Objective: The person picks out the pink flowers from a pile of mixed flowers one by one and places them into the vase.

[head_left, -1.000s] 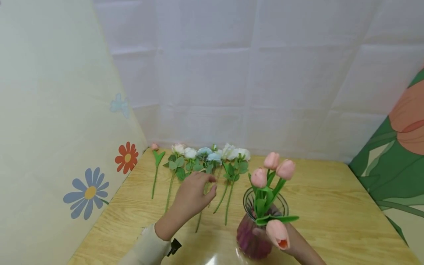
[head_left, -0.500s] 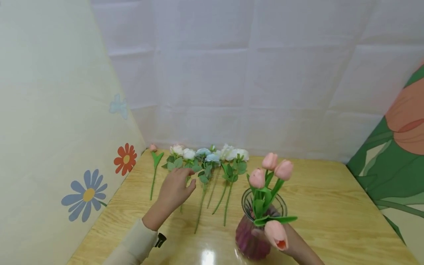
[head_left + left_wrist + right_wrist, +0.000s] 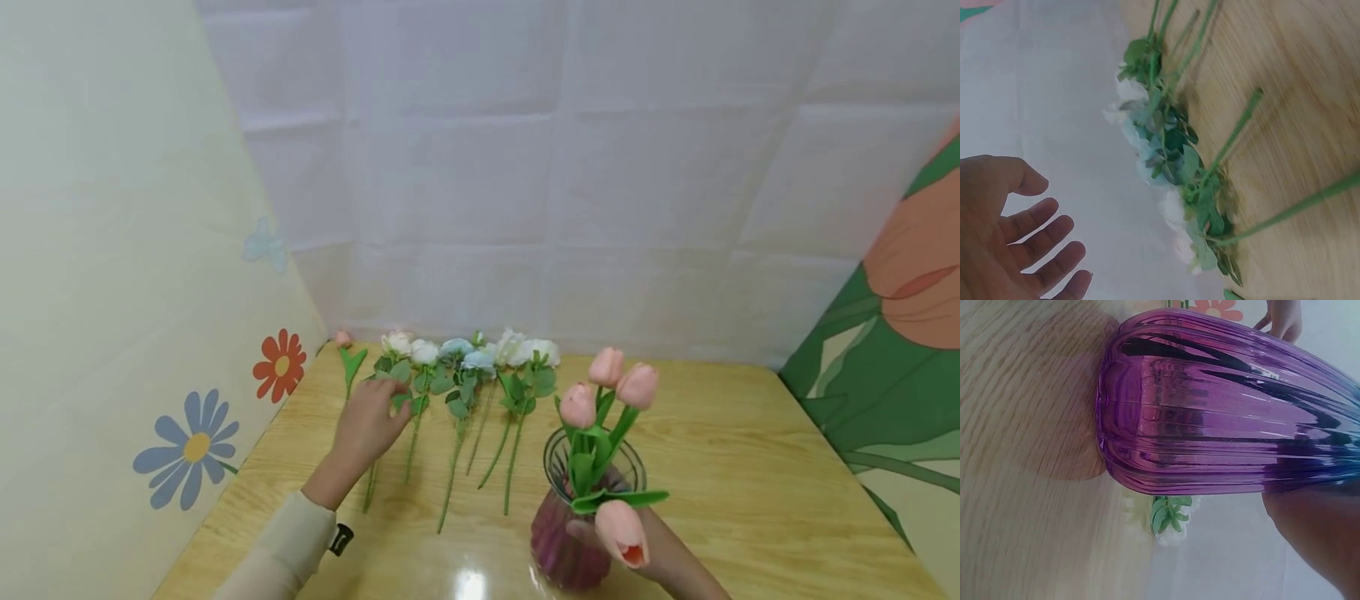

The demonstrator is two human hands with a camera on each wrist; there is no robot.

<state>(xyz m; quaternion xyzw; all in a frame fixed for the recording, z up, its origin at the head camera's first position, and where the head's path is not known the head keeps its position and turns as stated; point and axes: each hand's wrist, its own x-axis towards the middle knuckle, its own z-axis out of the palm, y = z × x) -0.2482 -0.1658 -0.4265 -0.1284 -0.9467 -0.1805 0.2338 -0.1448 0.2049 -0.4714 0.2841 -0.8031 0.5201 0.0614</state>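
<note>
My left hand (image 3: 367, 427) hovers over the stems at the left of the flower row, fingers loosely spread; in the left wrist view nothing lies in that hand (image 3: 1019, 234). A pink tulip (image 3: 350, 365) lies just beyond it, its lower stem hidden. Close by are a pale pink rose (image 3: 397, 342) and a white rose (image 3: 424, 352). My right hand (image 3: 1316, 534) grips the neck of a ribbed purple glass vase (image 3: 1185, 425). Several pink tulips (image 3: 578, 406) stand in the vase (image 3: 570, 542), one drooping over its front rim.
Blue flowers (image 3: 478, 360) and white flowers (image 3: 512, 347) continue the row along the back of the wooden table (image 3: 750, 467). A white cloth wall (image 3: 450, 192) rises behind. Printed panels stand left (image 3: 97, 275) and right (image 3: 922, 275).
My left hand has moved left, from over the blue flowers toward the lone tulip, uncovering stems in the middle. My right hand still holds the vase in place. The view has shifted slightly.
</note>
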